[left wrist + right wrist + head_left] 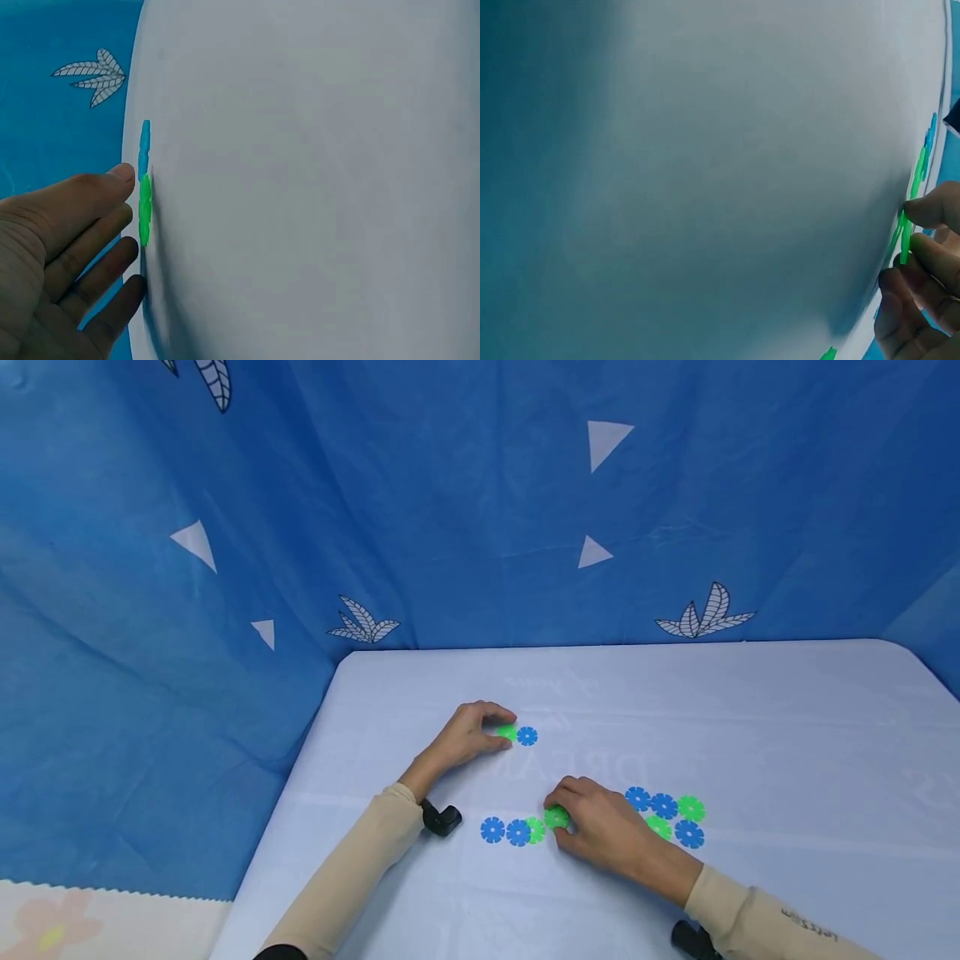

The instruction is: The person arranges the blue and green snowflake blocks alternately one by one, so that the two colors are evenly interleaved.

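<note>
In the head view my left hand [468,733] is at the mid-left of the table, its thumb and fingertips at the edges of a green interlocking disc [507,732]. Joined to that disc is a blue one [527,736]; both appear edge-on in the left wrist view. Nearer the front, my right hand [603,822] pinches a green interlocking disc [557,817] between thumb and fingers. This disc sits at the right end of a row with a green disc [536,831] and two blue discs [492,830]. The right wrist view shows the pinched disc [906,240] tilted against the row.
Just right of my right hand lies a cluster of several blue discs [689,834] and green discs [691,808], partly behind the hand. The white-covered table [810,735] meets a blue patterned curtain [487,510] at its back and left. Black wrist devices [441,819] hang under both sleeves.
</note>
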### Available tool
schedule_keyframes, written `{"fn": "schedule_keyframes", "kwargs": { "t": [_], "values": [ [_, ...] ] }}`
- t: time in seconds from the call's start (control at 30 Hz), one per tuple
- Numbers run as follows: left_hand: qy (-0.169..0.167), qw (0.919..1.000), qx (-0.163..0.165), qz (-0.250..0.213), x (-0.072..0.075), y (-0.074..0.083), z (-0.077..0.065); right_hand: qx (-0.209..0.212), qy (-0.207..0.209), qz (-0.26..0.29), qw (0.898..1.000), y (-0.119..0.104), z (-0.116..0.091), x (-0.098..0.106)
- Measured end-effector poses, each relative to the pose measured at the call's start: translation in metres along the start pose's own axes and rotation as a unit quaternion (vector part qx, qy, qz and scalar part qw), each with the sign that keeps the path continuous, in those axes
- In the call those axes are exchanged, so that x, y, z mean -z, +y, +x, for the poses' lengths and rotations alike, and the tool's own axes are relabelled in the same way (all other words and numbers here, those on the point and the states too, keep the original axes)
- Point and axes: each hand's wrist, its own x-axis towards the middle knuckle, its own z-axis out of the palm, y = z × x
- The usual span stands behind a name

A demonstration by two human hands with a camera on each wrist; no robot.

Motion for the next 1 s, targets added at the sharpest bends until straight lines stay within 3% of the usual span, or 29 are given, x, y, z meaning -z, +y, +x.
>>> {"fn": "schedule_keyframes", "kwargs": {
  "t": [0.13, 0.5, 1.0],
  "values": [
    [-0.004, 1.0000, -0.007, -0.001, -0.004, 0.004, 0.004, 0.007, -0.004, 0.013, 1.000, 0.001, -0.001, 0.000],
    [-0.013, 0.9999, -0.004, 0.000, -0.010, 0.005, 0.009, -0.025, -0.038, 0.022, 0.999, -0.001, -0.002, 0.006],
    [-0.009, 0.9999, -0.003, 0.009, -0.011, 0.005, 0.009, -0.030, -0.020, 0.016, 0.999, -0.001, -0.002, 0.005]
  ]
}}
